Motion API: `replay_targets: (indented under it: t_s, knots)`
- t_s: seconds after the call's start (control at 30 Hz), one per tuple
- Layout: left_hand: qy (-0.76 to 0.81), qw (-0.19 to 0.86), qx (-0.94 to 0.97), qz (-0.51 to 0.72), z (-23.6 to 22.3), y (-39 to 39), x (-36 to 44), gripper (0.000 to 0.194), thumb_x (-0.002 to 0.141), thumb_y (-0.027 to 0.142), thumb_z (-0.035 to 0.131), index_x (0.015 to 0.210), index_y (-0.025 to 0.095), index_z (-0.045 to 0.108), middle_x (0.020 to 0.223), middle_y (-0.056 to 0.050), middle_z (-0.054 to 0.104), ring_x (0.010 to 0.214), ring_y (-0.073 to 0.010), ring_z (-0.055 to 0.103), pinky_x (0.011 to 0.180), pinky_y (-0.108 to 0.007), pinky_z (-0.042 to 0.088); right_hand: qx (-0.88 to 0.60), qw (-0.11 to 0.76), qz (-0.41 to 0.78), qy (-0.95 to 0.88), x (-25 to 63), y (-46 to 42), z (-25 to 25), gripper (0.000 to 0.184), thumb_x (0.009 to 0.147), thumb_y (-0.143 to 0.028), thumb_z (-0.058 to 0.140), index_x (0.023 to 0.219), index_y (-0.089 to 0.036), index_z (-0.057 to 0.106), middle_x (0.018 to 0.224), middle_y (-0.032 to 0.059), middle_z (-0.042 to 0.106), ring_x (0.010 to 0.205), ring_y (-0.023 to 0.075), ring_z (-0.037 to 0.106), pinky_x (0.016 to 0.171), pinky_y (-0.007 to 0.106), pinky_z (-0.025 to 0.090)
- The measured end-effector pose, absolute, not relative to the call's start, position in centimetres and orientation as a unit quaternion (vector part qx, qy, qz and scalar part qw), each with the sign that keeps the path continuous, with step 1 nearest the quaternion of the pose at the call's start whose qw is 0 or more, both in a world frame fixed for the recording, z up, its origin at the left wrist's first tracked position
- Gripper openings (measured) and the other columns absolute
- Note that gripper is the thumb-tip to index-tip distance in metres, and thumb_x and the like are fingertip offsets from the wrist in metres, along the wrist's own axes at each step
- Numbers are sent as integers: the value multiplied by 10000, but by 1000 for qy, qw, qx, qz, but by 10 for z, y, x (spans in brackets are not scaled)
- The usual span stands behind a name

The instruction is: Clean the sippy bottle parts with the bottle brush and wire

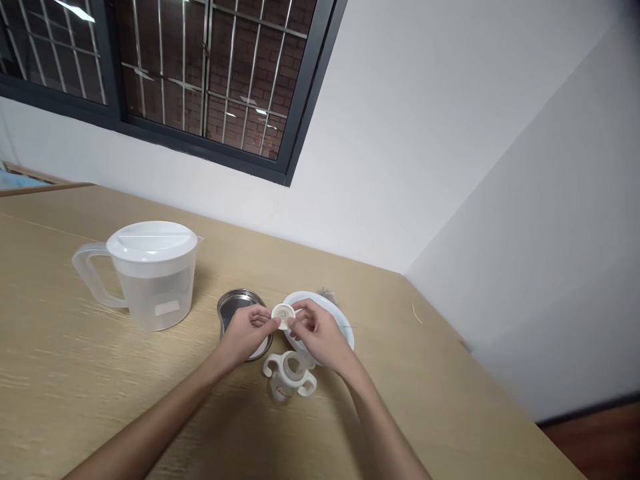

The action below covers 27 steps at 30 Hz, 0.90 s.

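A round, cream-white baby bottle collar (pixel 283 316) with a translucent centre is held up between both hands. My left hand (pixel 249 329) pinches its left edge between thumb and fingers. On the opposite edge, the thumb and fingertips of my right hand (pixel 319 331) grip it too. Just below them, a small baby bottle (pixel 285 387) with two white curved handles stands on the table, its round mouth uncovered. Behind my left hand lies a shiny metal tray (pixel 239 298), partly covered by that hand. A white oval basin (pixel 327 305) sits behind my right hand, which hides part of it.
To the left on the wooden table (pixel 165 387) stands a clear plastic pitcher (pixel 157 287) with a white lid, holding water. Greyish stuff (pixel 327 293) lies by the basin's far rim. A thin strand (pixel 417 313) rests farther right. White walls and a barred window (pixel 210 80) rise behind.
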<state>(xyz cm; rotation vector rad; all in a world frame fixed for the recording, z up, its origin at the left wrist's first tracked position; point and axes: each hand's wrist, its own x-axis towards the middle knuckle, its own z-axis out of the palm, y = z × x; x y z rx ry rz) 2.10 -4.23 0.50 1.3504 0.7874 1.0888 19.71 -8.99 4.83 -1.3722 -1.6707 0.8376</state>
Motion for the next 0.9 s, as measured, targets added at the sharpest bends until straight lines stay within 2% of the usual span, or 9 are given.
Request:
replay_targets:
  t_s: [0.17,0.37,0.53,0.77,0.9]
  knots:
    - [352,547,605,459,1,-41,21,309,697,388,770,812,108,704,768,-77,711,699,-174,627,669,-268,472,-566,391,260,-678,191,-89,44,211,831,-300,589,1021,-209,569,754,-12,637,674,148,598,622,264,456]
    - [340,540,622,454,2,-44,20,323,721,408,748,837,111,696,793,-84,707,724,-182,627,681,-276,477,-599,414,222,-649,183,-89,47,120,756,-231,588,872,-212,561,641,-54,570,600,130,546,569,240,413]
    - [338,546,614,459,6,-46,20,311,714,408,749,801,116,687,749,-62,685,687,-162,608,665,-262,467,-593,413,231,-651,182,-89,49,124,760,-241,593,878,-210,568,655,-44,592,601,134,563,568,241,423]
    - [326,553,619,452,7,-46,18,262,721,371,747,786,126,681,736,-45,681,683,-158,603,653,-251,453,-579,417,250,-655,182,-92,53,160,814,-320,594,933,-213,600,872,18,677,623,141,597,583,265,448]
    - [314,548,634,446,7,-48,17,234,760,361,717,762,136,655,708,-26,653,671,-149,586,638,-239,439,-587,425,240,-646,180,-90,54,182,827,-395,606,870,-220,587,793,10,652,570,140,559,531,265,408]
